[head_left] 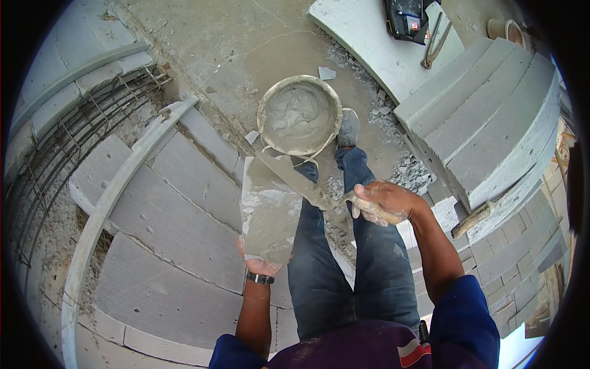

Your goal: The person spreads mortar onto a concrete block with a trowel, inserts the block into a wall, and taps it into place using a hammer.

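Note:
My left hand (263, 265), wearing a wristwatch, supports a light grey block (247, 190) from below at its near end. Wet grey mortar (270, 224) is spread over much of the block's upper face. In my right hand (390, 200) is the handle of a trowel (296, 179), fingers wrapped round it. The trowel's mortar-coated blade slants up and left across the block's far right corner; whether it touches the mortar is unclear. Just beyond the block stands a round bucket (263, 126) holding wet mortar (301, 114).
Large grey blocks form a wall (178, 184) at left, with a long pale strip (126, 175) across them and steel bars (67, 138) beyond. More blocks are stacked at right (485, 111), near a wooden handle (472, 220). Pincers (435, 46) and a black bag (405, 18) lie farther back. Rubble (415, 175) litters the floor.

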The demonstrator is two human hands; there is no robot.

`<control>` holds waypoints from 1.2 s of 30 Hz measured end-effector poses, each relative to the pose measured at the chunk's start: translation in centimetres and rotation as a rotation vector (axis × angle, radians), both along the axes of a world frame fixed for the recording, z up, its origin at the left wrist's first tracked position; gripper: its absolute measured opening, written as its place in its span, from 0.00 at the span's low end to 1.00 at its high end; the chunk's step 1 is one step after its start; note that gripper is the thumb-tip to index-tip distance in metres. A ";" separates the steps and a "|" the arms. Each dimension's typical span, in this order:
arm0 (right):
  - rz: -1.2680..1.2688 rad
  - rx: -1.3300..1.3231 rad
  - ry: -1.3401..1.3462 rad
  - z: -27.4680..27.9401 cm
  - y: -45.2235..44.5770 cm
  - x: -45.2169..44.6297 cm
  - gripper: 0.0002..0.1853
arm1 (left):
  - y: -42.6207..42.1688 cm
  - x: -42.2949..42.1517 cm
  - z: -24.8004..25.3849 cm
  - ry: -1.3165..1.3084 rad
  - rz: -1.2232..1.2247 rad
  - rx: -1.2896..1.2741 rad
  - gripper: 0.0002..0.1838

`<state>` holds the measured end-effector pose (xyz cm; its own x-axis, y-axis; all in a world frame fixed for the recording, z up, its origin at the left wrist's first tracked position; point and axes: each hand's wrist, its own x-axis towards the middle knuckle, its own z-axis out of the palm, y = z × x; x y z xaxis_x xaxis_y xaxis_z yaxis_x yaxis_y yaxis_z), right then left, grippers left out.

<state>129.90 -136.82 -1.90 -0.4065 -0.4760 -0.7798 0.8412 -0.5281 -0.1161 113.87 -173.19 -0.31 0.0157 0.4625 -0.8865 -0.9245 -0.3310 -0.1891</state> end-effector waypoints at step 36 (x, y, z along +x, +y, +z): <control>0.222 0.142 0.147 5.7 2.7 -0.3 0.37 | -0.8 -2.7 0.8 0.205 -0.293 -0.247 0.50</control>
